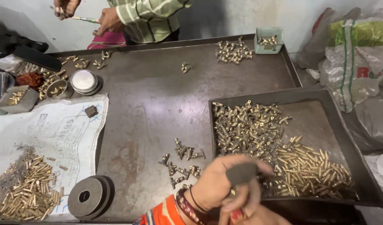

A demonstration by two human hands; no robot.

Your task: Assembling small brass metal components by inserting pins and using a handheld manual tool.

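Left hand [218, 183]: you've got it curled round a dark disc [240, 173], pinched at 6 o'clock.
Right hand [249, 212]: mostly hidden, grip unclear.
Tray [324, 98]: brass bits [249, 127] heaped at 3 o'clock, easy reach.

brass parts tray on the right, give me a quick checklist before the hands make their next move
1. Tray sits flat on the table: ok.
2. Brass parts within reach, heaped just beyond the hands: ok.
3. Left hand grip: pinches a dark flat piece; how firmly, cannot tell.
4. Right hand: blurred at the frame's bottom edge, what it holds, cannot tell.
5. Loose fittings lie clear of the table edge: ok.
6. Another person's hands stay at the far side, apart: ok.
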